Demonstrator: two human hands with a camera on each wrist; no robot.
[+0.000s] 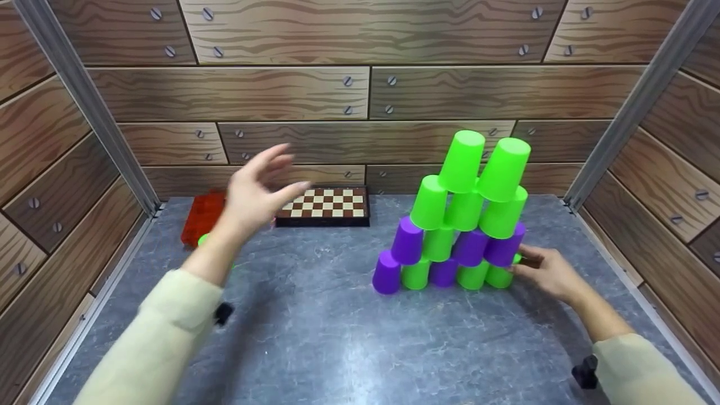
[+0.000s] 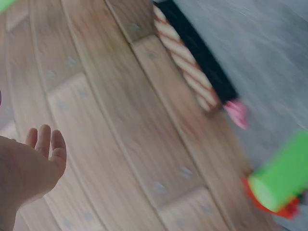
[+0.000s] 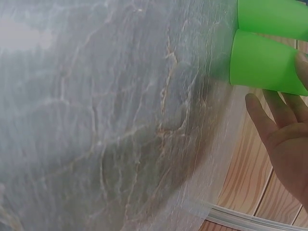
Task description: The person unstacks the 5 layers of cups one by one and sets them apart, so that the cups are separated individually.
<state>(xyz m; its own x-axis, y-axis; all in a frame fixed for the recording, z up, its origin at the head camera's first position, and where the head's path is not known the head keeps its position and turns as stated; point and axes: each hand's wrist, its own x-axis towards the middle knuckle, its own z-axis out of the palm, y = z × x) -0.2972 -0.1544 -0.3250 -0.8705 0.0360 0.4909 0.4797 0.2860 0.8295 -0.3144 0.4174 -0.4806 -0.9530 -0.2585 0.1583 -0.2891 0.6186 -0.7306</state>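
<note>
To the right on the table, green and purple upside-down cups are stacked in tiers, with two green cups (image 1: 462,163) on top. Three green cups sit below them, over two mixed rows with several purple cups (image 1: 387,274). My right hand (image 1: 554,275) is at the right end of the bottom row, thumb and fingers on either side of the end green cup (image 3: 262,65). My left hand (image 1: 253,194) is raised in the air, holding nothing, its fingers loosely bent and thumb apart. It overlaps the chessboard in the head view.
A checkered chessboard box (image 1: 329,205) lies by the back wall. A red tray (image 1: 202,216) is at the back left, near a green cup (image 2: 284,173) mostly hidden by my left forearm in the head view. Wood-patterned walls (image 1: 365,93) enclose the grey table (image 1: 315,337).
</note>
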